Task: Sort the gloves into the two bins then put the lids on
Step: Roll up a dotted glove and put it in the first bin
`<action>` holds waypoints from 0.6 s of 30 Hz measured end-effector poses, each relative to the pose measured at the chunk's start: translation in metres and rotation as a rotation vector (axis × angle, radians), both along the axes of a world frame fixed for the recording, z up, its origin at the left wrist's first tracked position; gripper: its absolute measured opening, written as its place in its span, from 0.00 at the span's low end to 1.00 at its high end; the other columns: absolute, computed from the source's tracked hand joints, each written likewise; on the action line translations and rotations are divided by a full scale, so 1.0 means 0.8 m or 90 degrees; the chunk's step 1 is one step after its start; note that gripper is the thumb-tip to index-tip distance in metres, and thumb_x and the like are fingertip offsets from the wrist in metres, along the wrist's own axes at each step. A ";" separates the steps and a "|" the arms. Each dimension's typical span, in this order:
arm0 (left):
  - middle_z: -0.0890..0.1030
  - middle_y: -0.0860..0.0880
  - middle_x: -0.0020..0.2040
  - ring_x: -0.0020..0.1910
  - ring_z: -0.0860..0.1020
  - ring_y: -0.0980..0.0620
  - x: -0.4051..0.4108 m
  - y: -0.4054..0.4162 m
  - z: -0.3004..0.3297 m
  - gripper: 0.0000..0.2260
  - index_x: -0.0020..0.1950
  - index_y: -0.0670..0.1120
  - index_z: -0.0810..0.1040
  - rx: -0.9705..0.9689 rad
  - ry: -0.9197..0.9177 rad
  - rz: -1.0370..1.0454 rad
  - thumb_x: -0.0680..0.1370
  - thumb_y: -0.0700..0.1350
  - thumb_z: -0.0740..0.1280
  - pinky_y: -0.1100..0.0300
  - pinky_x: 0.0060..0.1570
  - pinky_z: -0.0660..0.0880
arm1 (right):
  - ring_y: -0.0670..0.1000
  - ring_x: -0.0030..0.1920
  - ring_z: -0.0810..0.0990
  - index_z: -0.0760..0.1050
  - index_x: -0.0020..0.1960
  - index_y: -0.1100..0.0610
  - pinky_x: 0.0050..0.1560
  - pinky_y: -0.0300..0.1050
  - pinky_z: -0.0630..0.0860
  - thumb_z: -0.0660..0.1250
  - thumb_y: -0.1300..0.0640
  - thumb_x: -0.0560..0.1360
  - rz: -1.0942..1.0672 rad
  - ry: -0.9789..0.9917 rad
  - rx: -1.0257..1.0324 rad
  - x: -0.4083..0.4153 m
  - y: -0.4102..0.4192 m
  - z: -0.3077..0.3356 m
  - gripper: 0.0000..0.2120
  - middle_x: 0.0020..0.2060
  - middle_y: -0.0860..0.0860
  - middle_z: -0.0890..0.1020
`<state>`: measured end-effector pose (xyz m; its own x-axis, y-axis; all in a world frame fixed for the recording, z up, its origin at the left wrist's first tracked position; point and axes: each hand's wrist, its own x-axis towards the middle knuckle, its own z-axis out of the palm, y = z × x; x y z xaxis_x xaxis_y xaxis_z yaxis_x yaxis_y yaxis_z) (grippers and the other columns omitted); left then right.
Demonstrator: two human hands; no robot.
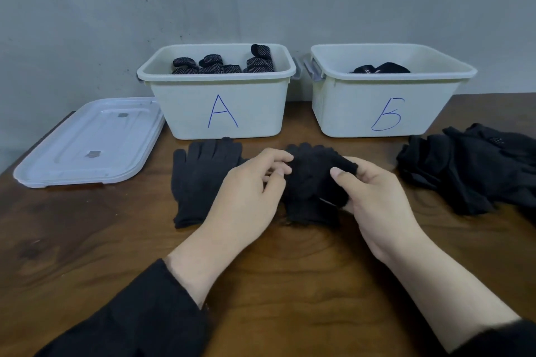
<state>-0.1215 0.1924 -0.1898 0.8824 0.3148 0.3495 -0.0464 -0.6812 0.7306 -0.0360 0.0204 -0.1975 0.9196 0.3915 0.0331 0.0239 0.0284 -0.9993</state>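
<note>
Two cream bins stand at the back of the table. The bin marked A [220, 87] holds several rolled black gloves with white dots; the bin marked Б [385, 87] holds a few plain black ones. A black knit glove [311, 182] lies on the table between my hands. My left hand [249, 191] touches its left edge with curled fingers, and my right hand [374, 197] pinches its thumb side. Another black glove [200, 177] lies flat to the left, partly under my left hand.
A pile of black gloves [470, 168] lies at the right, in front of bin Б. Clear lids [90, 142] are stacked on the table's left corner. A grey wall stands right behind the bins.
</note>
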 end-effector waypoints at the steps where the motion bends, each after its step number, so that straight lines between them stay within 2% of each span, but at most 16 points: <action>1: 0.81 0.61 0.51 0.53 0.77 0.65 -0.001 0.007 -0.001 0.11 0.60 0.56 0.78 0.031 -0.003 0.013 0.82 0.44 0.61 0.74 0.51 0.71 | 0.53 0.56 0.85 0.82 0.59 0.55 0.56 0.59 0.82 0.62 0.61 0.83 -0.009 0.018 0.019 0.001 0.000 0.001 0.11 0.53 0.52 0.87; 5: 0.80 0.59 0.47 0.50 0.77 0.61 -0.007 0.024 -0.005 0.10 0.54 0.52 0.80 0.135 0.000 0.022 0.81 0.40 0.61 0.72 0.49 0.71 | 0.54 0.53 0.86 0.80 0.57 0.57 0.46 0.53 0.84 0.65 0.59 0.82 -0.038 0.052 0.083 0.004 -0.005 0.009 0.07 0.51 0.53 0.86; 9: 0.79 0.58 0.48 0.50 0.77 0.59 -0.011 0.029 -0.005 0.10 0.55 0.51 0.80 0.169 0.007 0.030 0.81 0.40 0.61 0.71 0.49 0.72 | 0.54 0.52 0.86 0.81 0.54 0.57 0.40 0.45 0.82 0.66 0.60 0.81 -0.034 0.031 0.110 0.016 -0.010 0.025 0.06 0.51 0.54 0.86; 12: 0.80 0.58 0.52 0.52 0.76 0.60 -0.007 0.030 -0.004 0.13 0.59 0.51 0.80 0.193 0.037 0.015 0.81 0.41 0.60 0.67 0.55 0.72 | 0.56 0.51 0.84 0.81 0.55 0.61 0.41 0.44 0.80 0.65 0.61 0.81 0.004 -0.016 0.088 0.031 -0.019 0.049 0.07 0.51 0.59 0.86; 14: 0.78 0.60 0.55 0.55 0.75 0.61 -0.005 0.030 -0.005 0.15 0.62 0.53 0.80 0.213 0.075 -0.022 0.81 0.41 0.59 0.64 0.61 0.71 | 0.55 0.49 0.84 0.82 0.55 0.59 0.41 0.43 0.79 0.66 0.62 0.81 0.035 -0.064 0.055 0.039 -0.025 0.071 0.07 0.49 0.58 0.86; 18: 0.76 0.60 0.66 0.66 0.71 0.60 0.000 0.031 -0.014 0.16 0.64 0.55 0.80 0.275 0.139 -0.099 0.82 0.43 0.59 0.59 0.71 0.62 | 0.52 0.46 0.84 0.83 0.52 0.57 0.38 0.40 0.79 0.67 0.61 0.80 0.083 -0.140 -0.016 0.051 -0.030 0.120 0.06 0.47 0.56 0.87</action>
<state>-0.1216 0.2170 -0.2012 0.9744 0.0410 0.2211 -0.0493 -0.9203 0.3880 0.0051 -0.0039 -0.1015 0.8331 0.5097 0.2149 0.2378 0.0209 -0.9711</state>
